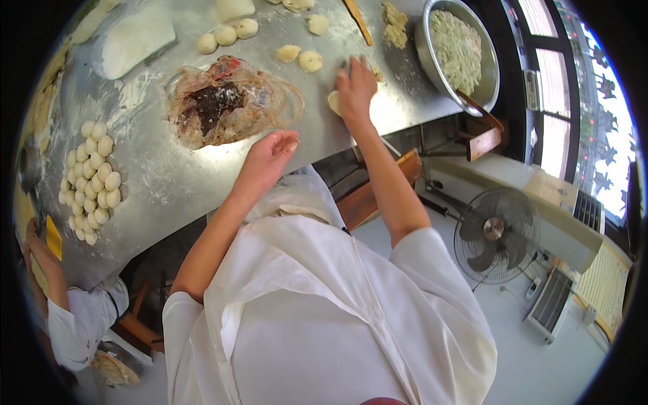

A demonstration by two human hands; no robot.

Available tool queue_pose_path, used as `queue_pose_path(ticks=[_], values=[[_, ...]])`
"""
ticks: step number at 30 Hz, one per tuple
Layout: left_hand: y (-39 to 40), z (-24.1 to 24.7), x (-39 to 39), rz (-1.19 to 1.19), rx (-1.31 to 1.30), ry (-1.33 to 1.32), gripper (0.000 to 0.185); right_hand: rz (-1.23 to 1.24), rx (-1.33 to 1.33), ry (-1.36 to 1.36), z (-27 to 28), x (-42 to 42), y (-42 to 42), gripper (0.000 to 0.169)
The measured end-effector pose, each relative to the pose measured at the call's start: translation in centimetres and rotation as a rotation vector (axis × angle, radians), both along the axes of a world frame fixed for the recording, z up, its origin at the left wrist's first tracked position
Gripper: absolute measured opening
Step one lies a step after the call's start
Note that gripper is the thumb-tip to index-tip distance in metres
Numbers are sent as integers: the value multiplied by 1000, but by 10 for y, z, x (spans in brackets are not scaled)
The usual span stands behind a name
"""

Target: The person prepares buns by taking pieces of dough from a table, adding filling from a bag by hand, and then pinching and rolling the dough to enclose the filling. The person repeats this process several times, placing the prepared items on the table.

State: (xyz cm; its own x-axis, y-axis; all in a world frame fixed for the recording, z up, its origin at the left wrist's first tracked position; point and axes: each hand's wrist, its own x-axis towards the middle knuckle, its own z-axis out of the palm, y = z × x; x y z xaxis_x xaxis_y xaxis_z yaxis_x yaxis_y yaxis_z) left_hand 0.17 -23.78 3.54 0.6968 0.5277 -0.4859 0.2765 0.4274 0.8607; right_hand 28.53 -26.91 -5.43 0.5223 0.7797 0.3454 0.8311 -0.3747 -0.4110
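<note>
My right hand (357,88) reaches over the metal table (314,136), its fingers spread on the surface, with a flat round piece of dough (333,103) beside and partly under it. At the table's near edge is my left hand (271,157), fingers loosely curled, holding nothing that shows. Just beyond it lies a crumpled clear plastic bag (233,101) with a dark filling inside. Small filled-looking dough rounds (310,61) lie between the bag and my right hand. A lump of yellowish dough or paste (395,25) rests farther back, near a wooden stick (358,21).
A metal bowl (439,76) of chopped greenish filling stands at the right. Many dough balls (91,182) cluster at the left. Dough balls (226,35) and a white dough slab (136,38) lie behind. A co-worker's arm (50,268) is at lower left, a fan (493,229) at right.
</note>
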Motion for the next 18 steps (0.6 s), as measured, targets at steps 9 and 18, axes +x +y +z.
queue_pose_path(ticks=[9, 18], values=[[7, -10, 54, 174, -280, 12, 48, 81, 44, 519, 22, -35, -59, 27], [4, -18, 129, 281, -949, -330, 42, 312, -31, 981, 85, 8, -52, 26]])
